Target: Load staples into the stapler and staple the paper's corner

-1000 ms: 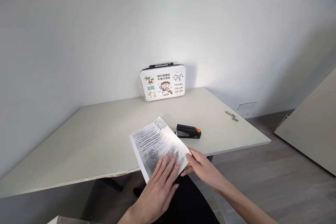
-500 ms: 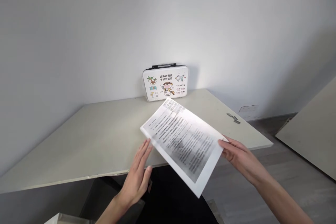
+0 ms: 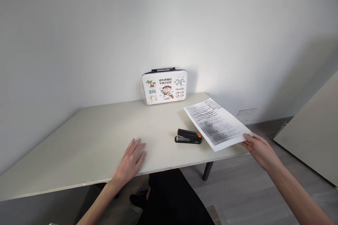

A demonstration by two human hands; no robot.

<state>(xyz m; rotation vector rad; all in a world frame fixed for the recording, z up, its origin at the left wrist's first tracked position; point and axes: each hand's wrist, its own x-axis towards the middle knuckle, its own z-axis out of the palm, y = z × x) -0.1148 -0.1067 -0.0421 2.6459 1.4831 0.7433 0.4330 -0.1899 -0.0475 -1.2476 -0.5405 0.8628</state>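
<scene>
My right hand (image 3: 258,148) pinches the lower right corner of a printed sheet of paper (image 3: 216,123), possibly more than one sheet. The paper is held over the right end of the table (image 3: 92,140), its far part above the tabletop. My left hand (image 3: 130,161) lies flat on the table near the front edge, fingers spread and nothing in them. Between the hands a black stapler (image 3: 188,136) with an orange part rests on the table, just left of the paper.
A white case with cartoon prints and a black handle (image 3: 165,87) stands upright against the wall at the back of the table. A wall socket plate (image 3: 246,112) is right of the table. A white panel (image 3: 311,133) stands on the floor at far right.
The paper has moved right with my right hand, uncovering the stapler and covering the small grey pieces at the table's right. My left hand has come away from the paper onto the table.
</scene>
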